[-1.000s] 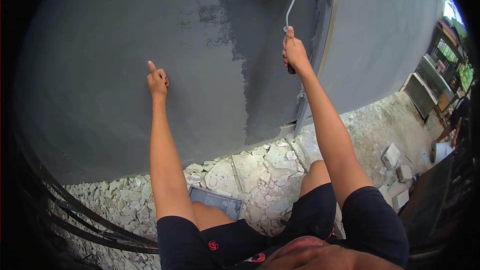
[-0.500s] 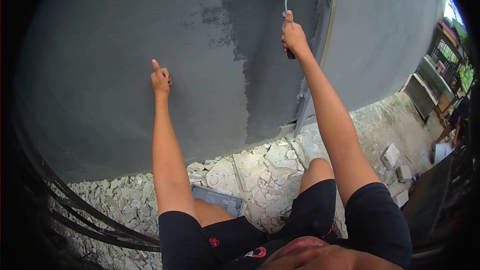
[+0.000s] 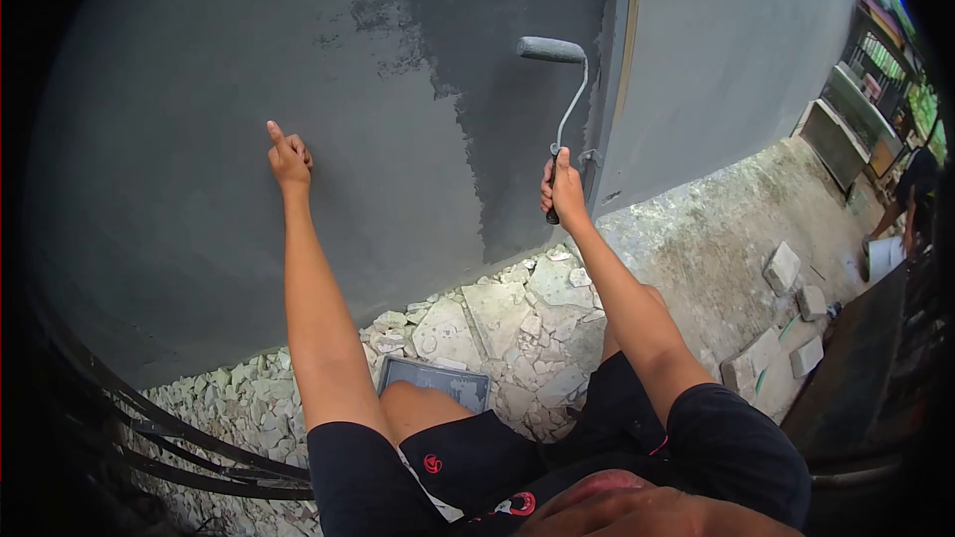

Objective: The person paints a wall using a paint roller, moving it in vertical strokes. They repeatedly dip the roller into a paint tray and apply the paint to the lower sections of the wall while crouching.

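My right hand (image 3: 565, 191) is wrapped round the black handle of a paint roller (image 3: 550, 50). The roller's grey sleeve lies against or just in front of the dark, freshly coated strip (image 3: 507, 0) of the grey wall (image 3: 199, 60); whether it touches is unclear. Raised in front of the lighter part of the wall, my left hand (image 3: 290, 157) has its thumb up and its other fingers curled, with nothing in it. A grey paint tray (image 3: 473, 388) rests on the broken stones beside my leg.
Broken stone (image 3: 497, 313) covers the ground along the wall's foot. Concrete blocks (image 3: 782, 268) lie to the right. Another person (image 3: 915, 189) bends by a white bucket (image 3: 883, 257) at the far right. Dark curved bars (image 3: 199, 447) cross the lower left.
My right hand has come down with the roller, whose sleeve now shows fully. My left hand appears slightly further left. The view has shifted a little.
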{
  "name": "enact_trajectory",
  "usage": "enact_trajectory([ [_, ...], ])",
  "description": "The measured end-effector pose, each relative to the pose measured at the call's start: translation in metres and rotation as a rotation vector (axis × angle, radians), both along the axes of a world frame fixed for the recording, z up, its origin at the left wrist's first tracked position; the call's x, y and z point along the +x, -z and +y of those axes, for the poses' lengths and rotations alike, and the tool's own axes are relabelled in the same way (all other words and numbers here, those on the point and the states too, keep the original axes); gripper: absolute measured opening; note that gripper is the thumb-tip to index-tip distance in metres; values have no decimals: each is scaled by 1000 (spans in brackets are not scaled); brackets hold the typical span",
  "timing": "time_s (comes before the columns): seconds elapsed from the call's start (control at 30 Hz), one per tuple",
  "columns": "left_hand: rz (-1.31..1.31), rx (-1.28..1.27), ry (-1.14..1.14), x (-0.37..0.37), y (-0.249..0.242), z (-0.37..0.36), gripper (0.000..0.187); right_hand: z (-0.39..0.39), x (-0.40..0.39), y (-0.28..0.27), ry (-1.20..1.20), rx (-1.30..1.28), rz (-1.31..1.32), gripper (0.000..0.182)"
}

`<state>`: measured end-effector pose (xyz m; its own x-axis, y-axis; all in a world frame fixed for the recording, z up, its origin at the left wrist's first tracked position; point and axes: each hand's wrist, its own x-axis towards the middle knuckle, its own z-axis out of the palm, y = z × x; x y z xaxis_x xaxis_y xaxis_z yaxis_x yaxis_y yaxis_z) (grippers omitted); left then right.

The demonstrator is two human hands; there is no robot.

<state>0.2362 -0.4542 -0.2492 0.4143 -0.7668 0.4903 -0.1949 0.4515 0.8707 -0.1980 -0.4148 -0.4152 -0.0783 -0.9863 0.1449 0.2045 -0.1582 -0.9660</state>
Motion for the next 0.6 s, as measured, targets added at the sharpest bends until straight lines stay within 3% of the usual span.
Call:
enact_trajectory([
  [0.13, 19, -16, -9, -1, 1, 0, 78, -17, -4, -71, 3, -11, -352, 65],
  [0.47, 17, -13, -13, 2, 2, -3, 78, -54, 22, -193, -29, -143, -285, 63],
  [0.6, 16, -14, -18, 1, 3, -2, 77, -76, 10, -179, 60, -194, -155, 66],
])
